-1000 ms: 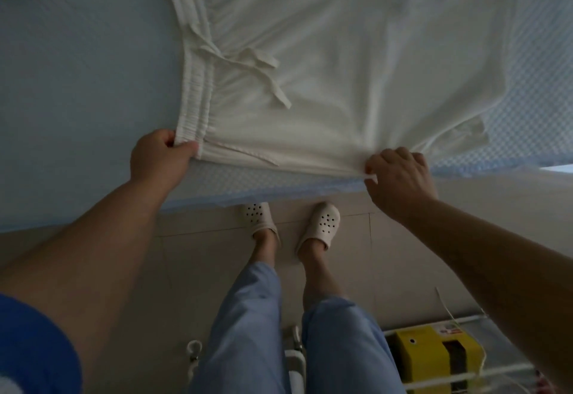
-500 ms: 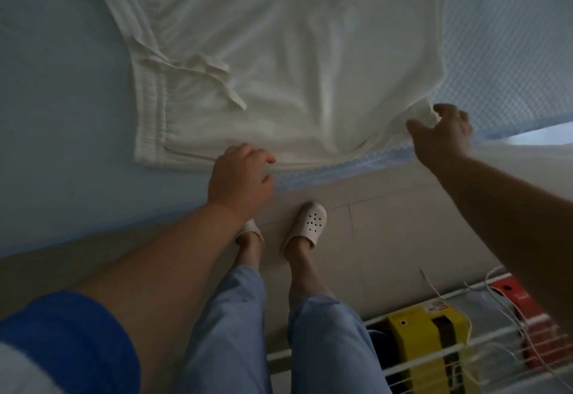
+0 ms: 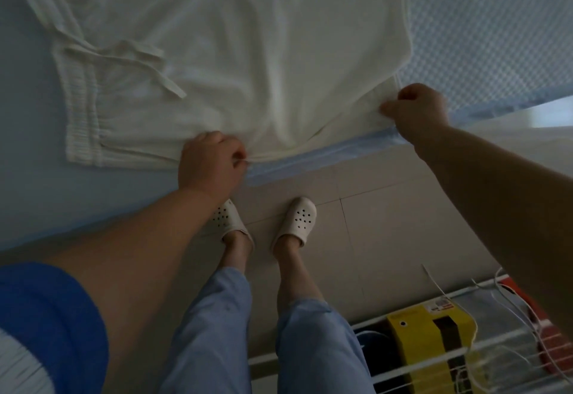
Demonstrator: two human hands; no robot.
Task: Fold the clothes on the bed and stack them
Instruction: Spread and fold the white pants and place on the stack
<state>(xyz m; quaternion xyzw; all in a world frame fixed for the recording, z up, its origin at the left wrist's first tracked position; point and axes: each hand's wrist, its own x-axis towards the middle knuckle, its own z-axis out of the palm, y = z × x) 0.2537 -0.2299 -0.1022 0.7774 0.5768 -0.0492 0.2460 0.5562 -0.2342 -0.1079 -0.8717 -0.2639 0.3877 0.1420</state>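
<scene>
Cream drawstring cotton trousers (image 3: 235, 52) are lying spread, unfolded, on the pale blue bed (image 3: 37, 145). The near edge is being pinched by left hand (image 3: 209, 165) and right hand (image 3: 417, 113) fingers. Folding barely begun; no stack seen.

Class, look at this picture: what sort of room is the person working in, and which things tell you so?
Most likely a bedroom at home. A bed with a pale blue sheet carries white trousers being folded, the person wears indoor slippers on a tiled floor, and a wire rack of household items stands nearby.
</scene>
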